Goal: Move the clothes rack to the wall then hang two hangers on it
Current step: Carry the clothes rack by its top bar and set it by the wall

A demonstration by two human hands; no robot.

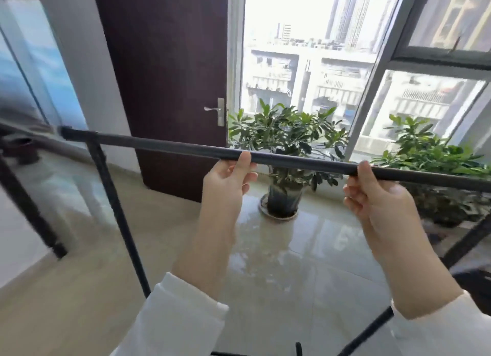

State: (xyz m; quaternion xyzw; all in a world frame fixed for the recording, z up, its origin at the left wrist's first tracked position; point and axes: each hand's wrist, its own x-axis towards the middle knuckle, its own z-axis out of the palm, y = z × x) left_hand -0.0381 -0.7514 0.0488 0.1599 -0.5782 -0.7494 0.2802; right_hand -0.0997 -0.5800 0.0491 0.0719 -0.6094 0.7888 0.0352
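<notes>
The black clothes rack (164, 145) stands in front of me, its top bar running across the view from left to right. My left hand (228, 177) grips that bar near the middle. My right hand (372, 193) grips it further right. One upright of the rack drops from the bar's left end to the floor, and a base strut shows at the bottom right. No hangers are in view.
A dark brown door (170, 76) stands straight ahead beside a large window (305, 57). Two potted plants (287, 153) (435, 169) sit on the shiny tiled floor below the window. A dark table leg (29, 204) is at the left, by a pale wall.
</notes>
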